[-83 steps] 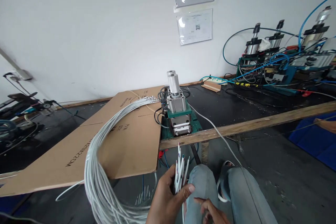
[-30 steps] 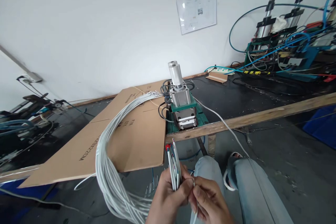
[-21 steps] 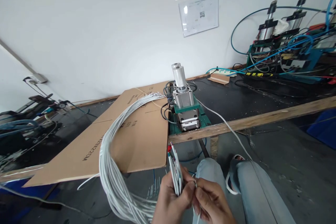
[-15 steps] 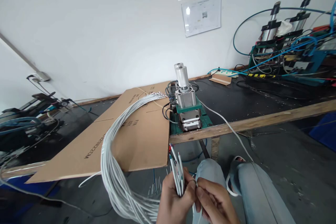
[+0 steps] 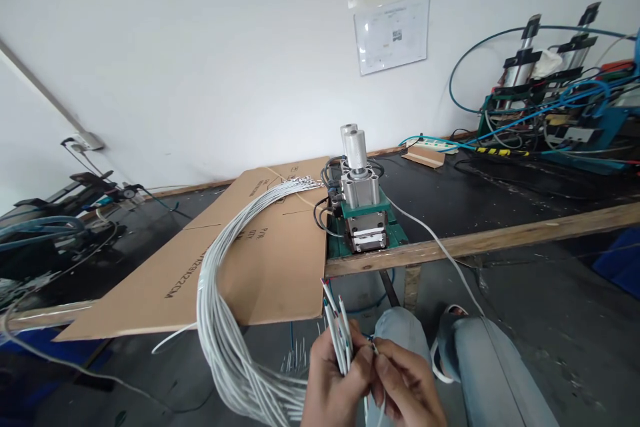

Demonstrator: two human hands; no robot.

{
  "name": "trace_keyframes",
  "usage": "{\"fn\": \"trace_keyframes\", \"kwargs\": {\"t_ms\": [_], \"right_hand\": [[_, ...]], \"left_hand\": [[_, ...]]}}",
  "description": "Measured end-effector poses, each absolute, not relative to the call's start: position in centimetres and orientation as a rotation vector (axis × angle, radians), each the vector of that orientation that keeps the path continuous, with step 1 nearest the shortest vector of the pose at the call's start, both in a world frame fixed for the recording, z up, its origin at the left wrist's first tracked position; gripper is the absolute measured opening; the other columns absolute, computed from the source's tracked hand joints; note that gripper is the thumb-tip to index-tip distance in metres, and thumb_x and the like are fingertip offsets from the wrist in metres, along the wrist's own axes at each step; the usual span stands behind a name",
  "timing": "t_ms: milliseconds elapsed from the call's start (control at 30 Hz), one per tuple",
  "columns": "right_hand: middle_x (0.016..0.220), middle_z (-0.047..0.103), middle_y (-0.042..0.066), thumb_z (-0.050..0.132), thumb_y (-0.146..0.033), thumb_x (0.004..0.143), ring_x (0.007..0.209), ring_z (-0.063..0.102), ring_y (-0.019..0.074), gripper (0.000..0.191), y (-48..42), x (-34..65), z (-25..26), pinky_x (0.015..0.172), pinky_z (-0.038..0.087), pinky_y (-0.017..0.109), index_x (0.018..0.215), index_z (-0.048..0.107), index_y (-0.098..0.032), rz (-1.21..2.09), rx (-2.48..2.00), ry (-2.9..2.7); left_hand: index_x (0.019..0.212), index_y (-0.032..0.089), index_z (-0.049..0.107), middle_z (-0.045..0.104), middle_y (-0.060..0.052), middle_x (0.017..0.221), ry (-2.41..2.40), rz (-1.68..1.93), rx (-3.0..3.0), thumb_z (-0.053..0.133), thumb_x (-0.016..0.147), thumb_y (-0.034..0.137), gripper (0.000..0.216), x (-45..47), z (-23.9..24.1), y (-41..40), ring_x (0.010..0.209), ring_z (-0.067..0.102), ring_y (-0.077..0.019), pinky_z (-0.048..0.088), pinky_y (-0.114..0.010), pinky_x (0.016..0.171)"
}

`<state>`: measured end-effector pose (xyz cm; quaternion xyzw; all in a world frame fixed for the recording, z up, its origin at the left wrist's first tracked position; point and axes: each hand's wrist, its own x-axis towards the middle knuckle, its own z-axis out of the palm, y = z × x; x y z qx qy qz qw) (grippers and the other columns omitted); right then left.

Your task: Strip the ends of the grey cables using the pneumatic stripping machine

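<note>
Several white cables [image 5: 338, 340] stand up out of my left hand [image 5: 336, 380], which is closed around them. Small coloured wire ends show at their tips. Close beside it, my right hand [image 5: 407, 377] pinches one white cable [image 5: 383, 407], whose end lies between the fingertips of both hands. The fingers partly hide that end. A thick bundle of white cables [image 5: 213, 320] curves from the cardboard down past the table edge to my left hand. Its far ends rest near a small press [image 5: 361, 190] with a silver cylinder and green base.
Flattened cardboard [image 5: 280, 267] covers part of the black table [image 5: 480, 203] and overhangs its wooden edge. Machines with blue hoses [image 5: 545, 90] stand at the right, other equipment [image 5: 55, 227] at the left. A grey cord [image 5: 440, 243] hangs over the edge near my knees.
The whole view has shifted slightly, so the wall and table sit a little lower and further right. Both hands stay together, holding the cables, with only small finger movement.
</note>
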<state>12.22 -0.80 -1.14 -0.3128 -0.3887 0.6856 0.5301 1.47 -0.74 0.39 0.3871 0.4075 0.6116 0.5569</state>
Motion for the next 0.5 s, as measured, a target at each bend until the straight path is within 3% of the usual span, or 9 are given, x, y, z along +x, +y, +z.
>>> {"fn": "trace_keyframes", "kwargs": {"t_ms": [333,500], "right_hand": [[0.055,0.038,-0.005,0.073,-0.074,0.079,0.049,0.028,0.008,0.058,-0.3,12.3,-1.4,0.049,0.016,0.026,0.064,0.063,-0.018,1.628,-0.762,-0.899],[0.056,0.042,-0.005,0.073,-0.066,0.086,0.047,0.03,0.0072,0.053,1.0,13.6,-0.9,0.047,0.016,0.025,0.064,0.062,-0.018,1.631,-0.71,-0.853]], "left_hand": [[0.072,0.018,0.058,0.055,0.006,0.049,1.008,1.313,0.948,0.08,0.077,0.063,0.051,2.0,3.0,-0.2,0.042,0.051,-0.0094,0.034,-0.019,0.046],[0.066,0.018,0.058,0.047,0.004,0.05,1.239,1.364,1.285,0.069,0.085,0.065,0.052,2.4,2.6,0.2,0.047,0.033,-0.0085,0.025,-0.022,0.048]]}}
